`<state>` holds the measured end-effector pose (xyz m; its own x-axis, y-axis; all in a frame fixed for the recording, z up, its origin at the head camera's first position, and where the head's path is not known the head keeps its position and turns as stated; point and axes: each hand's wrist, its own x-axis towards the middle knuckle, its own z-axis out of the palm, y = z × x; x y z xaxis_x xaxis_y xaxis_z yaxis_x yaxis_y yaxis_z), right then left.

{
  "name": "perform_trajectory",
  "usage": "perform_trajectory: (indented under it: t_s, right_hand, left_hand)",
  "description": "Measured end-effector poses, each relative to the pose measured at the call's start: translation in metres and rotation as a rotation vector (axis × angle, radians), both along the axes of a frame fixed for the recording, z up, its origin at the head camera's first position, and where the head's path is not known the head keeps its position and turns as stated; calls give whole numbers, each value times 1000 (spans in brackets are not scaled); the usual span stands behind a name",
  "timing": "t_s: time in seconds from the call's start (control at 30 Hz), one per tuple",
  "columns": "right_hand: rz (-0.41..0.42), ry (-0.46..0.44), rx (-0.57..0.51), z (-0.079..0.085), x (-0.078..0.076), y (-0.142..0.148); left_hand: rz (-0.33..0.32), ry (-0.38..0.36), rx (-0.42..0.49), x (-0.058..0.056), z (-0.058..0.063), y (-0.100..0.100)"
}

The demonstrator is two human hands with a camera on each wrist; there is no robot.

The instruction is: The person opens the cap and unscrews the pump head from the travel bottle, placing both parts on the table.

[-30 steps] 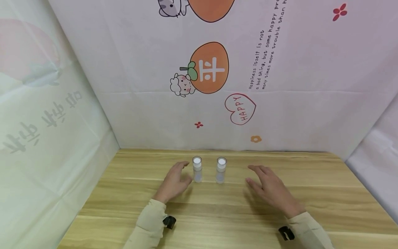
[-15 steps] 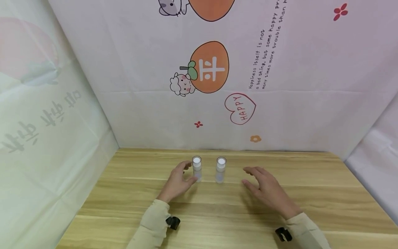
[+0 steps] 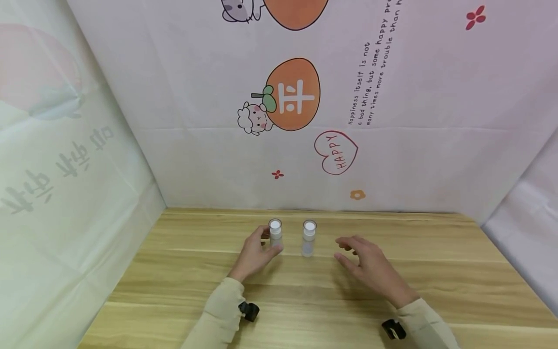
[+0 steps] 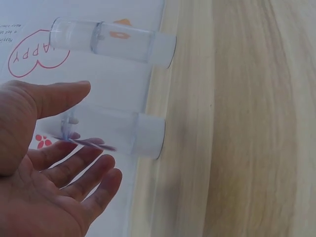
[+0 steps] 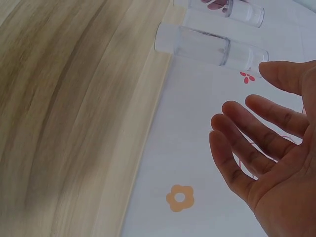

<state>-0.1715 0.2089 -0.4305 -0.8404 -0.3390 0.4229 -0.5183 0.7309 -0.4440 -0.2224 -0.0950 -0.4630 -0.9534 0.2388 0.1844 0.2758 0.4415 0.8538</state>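
Left hand cupped loosely about the left bottle!
Thumb and fingers stand apart, contact unclear; the right hand hangs relaxed near the right bottle, both bottles upright on the wood-grain table.

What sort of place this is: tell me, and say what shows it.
Probably a small indoor table booth. A wood-grain tabletop is walled by white printed sheets at the back and both sides, and two clear containers stand upright near its back edge.
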Motion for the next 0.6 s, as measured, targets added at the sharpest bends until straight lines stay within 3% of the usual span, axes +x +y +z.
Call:
perform_trajectory:
  t_s: [0.4,0.6]
  right_hand:
    - [11,-40,-9,3,2,-6]
    - [-2,-48,-5,5,4,-7]
  left_hand:
    - [72,5,44,-5,-4,8]
    - [66,18,71,-6,-8,8]
